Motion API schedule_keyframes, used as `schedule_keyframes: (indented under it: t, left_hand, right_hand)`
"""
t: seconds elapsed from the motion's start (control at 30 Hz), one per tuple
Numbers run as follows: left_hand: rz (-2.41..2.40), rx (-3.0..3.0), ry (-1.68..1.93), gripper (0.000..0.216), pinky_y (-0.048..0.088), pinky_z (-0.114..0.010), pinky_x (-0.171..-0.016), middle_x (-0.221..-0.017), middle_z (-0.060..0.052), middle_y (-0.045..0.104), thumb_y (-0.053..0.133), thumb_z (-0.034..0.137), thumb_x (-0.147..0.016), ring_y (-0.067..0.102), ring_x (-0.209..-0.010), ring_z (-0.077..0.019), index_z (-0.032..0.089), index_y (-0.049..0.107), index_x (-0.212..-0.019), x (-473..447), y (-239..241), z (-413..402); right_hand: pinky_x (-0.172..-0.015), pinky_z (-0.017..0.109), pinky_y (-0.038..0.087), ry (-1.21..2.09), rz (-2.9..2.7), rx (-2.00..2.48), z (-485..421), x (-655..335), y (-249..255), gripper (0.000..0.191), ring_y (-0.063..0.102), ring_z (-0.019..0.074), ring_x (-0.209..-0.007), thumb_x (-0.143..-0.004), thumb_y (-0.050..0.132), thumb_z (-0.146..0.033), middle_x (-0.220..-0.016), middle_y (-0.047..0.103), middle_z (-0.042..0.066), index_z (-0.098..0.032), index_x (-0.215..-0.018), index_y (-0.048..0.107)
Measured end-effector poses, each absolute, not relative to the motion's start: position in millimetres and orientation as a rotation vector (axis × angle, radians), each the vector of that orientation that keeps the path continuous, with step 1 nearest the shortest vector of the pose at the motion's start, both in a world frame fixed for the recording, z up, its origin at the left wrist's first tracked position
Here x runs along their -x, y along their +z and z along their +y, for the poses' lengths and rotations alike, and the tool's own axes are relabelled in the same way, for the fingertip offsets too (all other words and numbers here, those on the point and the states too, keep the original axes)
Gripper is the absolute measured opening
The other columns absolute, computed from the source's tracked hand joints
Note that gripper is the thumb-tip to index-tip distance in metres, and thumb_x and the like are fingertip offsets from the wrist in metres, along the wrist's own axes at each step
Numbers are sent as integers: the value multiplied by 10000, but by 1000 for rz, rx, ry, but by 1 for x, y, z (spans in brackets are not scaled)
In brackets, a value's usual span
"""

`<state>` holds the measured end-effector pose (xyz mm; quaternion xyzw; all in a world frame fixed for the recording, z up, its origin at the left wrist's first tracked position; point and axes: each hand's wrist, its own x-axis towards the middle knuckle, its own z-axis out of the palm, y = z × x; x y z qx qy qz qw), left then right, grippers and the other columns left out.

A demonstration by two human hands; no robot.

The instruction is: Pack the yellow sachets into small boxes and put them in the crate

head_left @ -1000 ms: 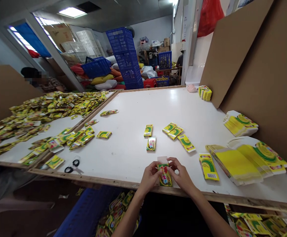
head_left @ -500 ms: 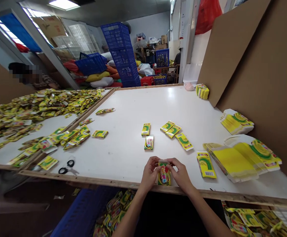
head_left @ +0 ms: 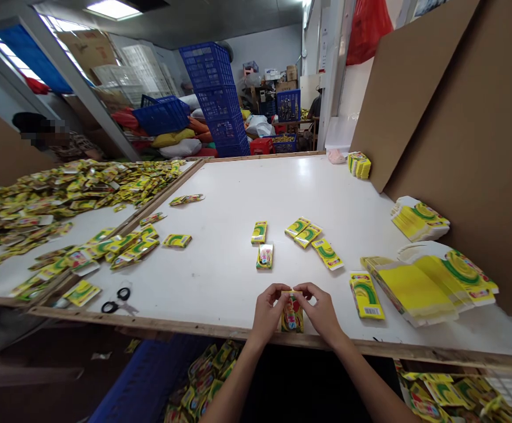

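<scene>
My left hand [head_left: 267,310] and my right hand [head_left: 321,311] are closed on the two sides of a small yellow and green printed box [head_left: 291,320] at the table's front edge. Fingertips of both hands meet at its far end, with thumbs on the printed face. Just beyond, a similar box [head_left: 265,257] and another box [head_left: 259,232] lie flat. Two overlapping boxes [head_left: 307,235] and a box with an end flap out [head_left: 327,254] are to their right. Nearer my right hand lies a box with its barcode up [head_left: 366,295].
Fanned stacks of flat yellow cartons [head_left: 418,288] lie at right beside leaning cardboard [head_left: 432,117]. Black-handled scissors [head_left: 118,299] and scattered boxes are at left. A wooden strip [head_left: 167,191] borders a large pile of packets [head_left: 83,182], with a person behind. A blue crate [head_left: 150,376] stands below.
The pale flap at the far end of the held box no longer shows, and my fingertips have drawn closer together there. The view has shifted slightly; the other boxes lie as before.
</scene>
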<state>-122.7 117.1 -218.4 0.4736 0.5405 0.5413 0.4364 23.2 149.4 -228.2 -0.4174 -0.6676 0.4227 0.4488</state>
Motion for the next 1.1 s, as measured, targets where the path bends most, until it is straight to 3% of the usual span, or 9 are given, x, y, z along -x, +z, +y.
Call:
schedule_keyframes:
  t: [0.13,0.4,0.5,0.63,0.73,0.87,0.97,1.1]
  left_hand:
    - [1329,-1122,1336,179,480,-254,-677,-749,-28,668,667,319,-758,602,-711,-155,153,671,-824,126,-221,120]
    - [1322,-1148,1266,241,511,-307,-774,-872,-70,718,692,331,-722,645,-825,-202,150,703,-882,124,-220,113]
    - [1511,-1130,1346,309,520,-290,-721,-855,-57,709,665,406,-731,642,-782,-197,158,681,-914,144,-204,99]
    - [1928,-1070,1338,459,516,-297,-622,-908,-52,686,605,520,-733,634,-725,-208,188,630,-1049,211,-172,55]
    - [2451,-1166,1204,489,505,-390,-770,-1042,-67,659,587,556,-696,619,-916,-288,221,646,-1048,258,-153,24]
    - [2529,-1147,1274,484,446,-451,-909,-1124,-79,632,572,540,-712,599,-999,-296,215,615,-1069,256,-157,20]
    - [2082,-1144,1379,432,474,-404,-877,-1101,-104,643,605,484,-741,613,-997,-266,189,590,-1056,206,-180,43]
    - [1426,-1063,1431,475,497,-351,-835,-1062,-104,663,639,375,-776,631,-995,-224,218,461,-1187,130,-210,79]
  right_hand:
    - [-639,280,466,1068,-1636,1037,152,-23,-229,188,585,166,-668,-841,561,-353,-724,670,20,-197,-796,657]
    - [-696,291,488,1019,-1668,965,144,-24,-239,212,621,188,-835,-885,506,-345,-908,680,51,-215,-919,669]
    - [-788,346,483,764,-1716,1146,150,-43,-238,275,605,214,-896,-883,498,-389,-1012,659,78,-214,-1050,627]
    - [-925,503,366,254,-1660,1625,153,-93,-249,388,483,341,-1115,-801,595,-383,-1169,579,147,-199,-1141,570]
    - [-907,530,348,196,-1615,1816,151,-122,-261,447,459,390,-1121,-733,651,-288,-1218,526,195,-177,-1155,558]
    - [-871,450,432,577,-1480,1614,150,-115,-262,446,532,314,-1065,-754,605,-324,-1193,550,147,-192,-1171,518]
    - [-768,364,512,1083,-1326,1250,142,-81,-250,397,618,245,-954,-825,536,-437,-1138,609,110,-206,-1147,508]
    - [-692,347,548,1534,-1191,925,121,-32,-239,332,673,234,-859,-894,446,-470,-976,685,97,-204,-1079,514]
